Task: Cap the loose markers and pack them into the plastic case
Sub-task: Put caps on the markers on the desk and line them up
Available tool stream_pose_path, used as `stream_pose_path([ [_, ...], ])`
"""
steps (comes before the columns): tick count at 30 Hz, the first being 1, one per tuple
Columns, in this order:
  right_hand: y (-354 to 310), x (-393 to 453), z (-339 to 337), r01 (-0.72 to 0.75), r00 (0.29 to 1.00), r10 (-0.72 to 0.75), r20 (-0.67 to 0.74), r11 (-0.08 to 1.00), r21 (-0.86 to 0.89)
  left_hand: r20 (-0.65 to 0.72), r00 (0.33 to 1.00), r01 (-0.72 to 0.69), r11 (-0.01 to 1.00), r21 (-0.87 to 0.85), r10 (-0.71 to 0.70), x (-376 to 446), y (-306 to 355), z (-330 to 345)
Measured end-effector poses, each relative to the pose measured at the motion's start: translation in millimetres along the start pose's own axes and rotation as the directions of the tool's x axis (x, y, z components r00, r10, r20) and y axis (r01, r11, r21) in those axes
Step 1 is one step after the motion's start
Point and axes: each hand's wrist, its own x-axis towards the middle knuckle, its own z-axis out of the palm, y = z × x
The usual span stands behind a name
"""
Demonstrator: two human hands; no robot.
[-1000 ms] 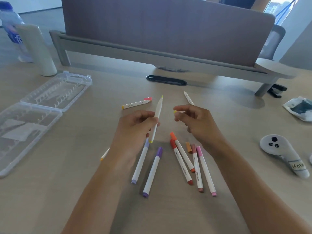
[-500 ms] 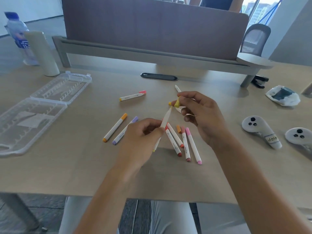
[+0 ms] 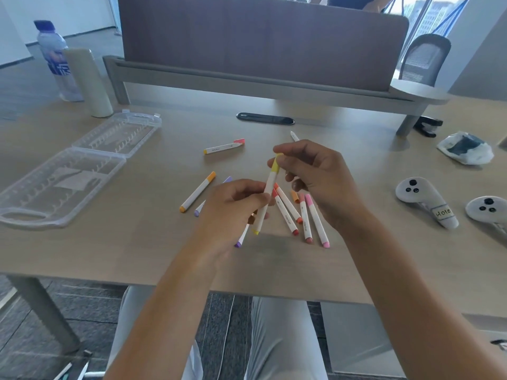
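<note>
My left hand [image 3: 233,207] grips the white barrel of a yellow marker [image 3: 267,193], held tilted above the table. My right hand [image 3: 315,176] pinches the yellow cap [image 3: 275,165], which sits on the marker's upper end. Under my hands lie several capped markers [image 3: 304,215] in red, orange and pink. An orange marker [image 3: 197,192] and a purple marker [image 3: 201,208] lie to the left. A marker with a loose pink cap [image 3: 223,146] lies farther back. The clear plastic case [image 3: 68,171] lies open at the left with its slots bare.
A water bottle [image 3: 55,58] and a pale cylinder [image 3: 87,83] stand at the back left. Two white controllers [image 3: 425,201] and a crumpled bag [image 3: 465,148] lie at the right. A desk divider [image 3: 260,42] closes the back. The table's front edge is near my knees.
My right hand brought the yellow cap down onto the marker's tip. The view pulled back and tilted down, so the table edge and my legs now show.
</note>
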Motion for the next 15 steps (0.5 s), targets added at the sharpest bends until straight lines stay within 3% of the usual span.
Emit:
stream_pose_path([
  [15,37,-38,-26,-0.039,0.983,0.075,-0.17,0.977,0.209,0.037,0.999,-0.023,0.998,0.062,0.021,4,-21,51],
])
